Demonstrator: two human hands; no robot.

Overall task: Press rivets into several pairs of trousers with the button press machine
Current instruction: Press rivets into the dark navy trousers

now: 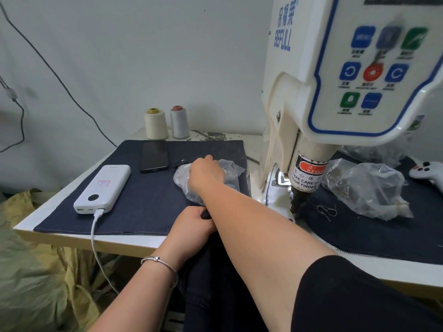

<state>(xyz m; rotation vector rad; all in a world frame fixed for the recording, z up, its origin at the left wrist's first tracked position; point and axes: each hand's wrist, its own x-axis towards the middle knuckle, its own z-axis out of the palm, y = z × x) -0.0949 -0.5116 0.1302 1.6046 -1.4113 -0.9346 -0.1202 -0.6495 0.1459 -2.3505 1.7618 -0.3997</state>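
Head view, biggest first: the press (335, 97) fills the right side, its ram just above a dark cloth (383, 226) with nothing under it, so by my reading no rivet is being set right now. How many pairs are finished cannot be told; no pressed rivet shows.

The table (60, 200) ends in a front edge close to the person, and a second dark cloth (148, 188) covers most of its left half. The trousers (215, 283) hang below that edge in the lap, off the table and apart from the ram.

A power bank (103, 188) with its cable, a phone (154, 155) and two thread cones (165, 123) take up the left and back; bare cloth lies between them and the bag.

The right hand (206, 173) reaches across into a plastic bag (211, 178), probably for rivets; its fingertips are hidden, so their hold cannot be told. Another bag (364, 188) crowds the right of the ram.

The left hand (191, 224) curls round the trousers' top at the table edge.
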